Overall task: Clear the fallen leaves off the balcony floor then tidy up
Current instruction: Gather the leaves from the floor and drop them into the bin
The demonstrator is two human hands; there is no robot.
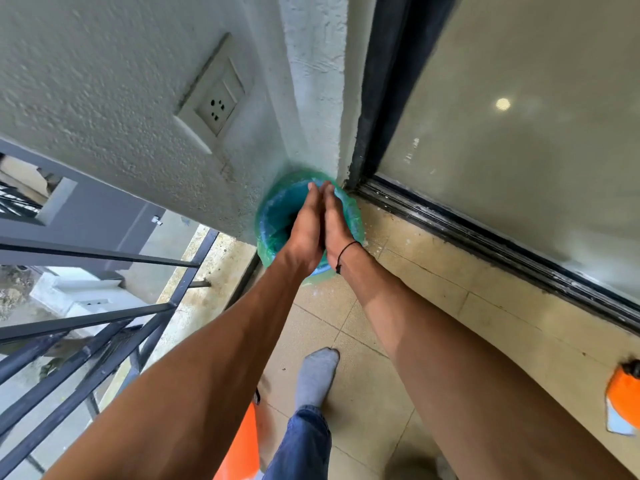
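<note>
I see left hand (304,230) and right hand (335,226) pressed palm to palm, fingers straight, over green-lined bin (273,216) in wall corner. Any hold: cannot tell. Railing (104,327) left, sliding door (519,133) right. Orange object (623,393) on beige tile floor (363,341). Wall socket (216,105) above.
</note>
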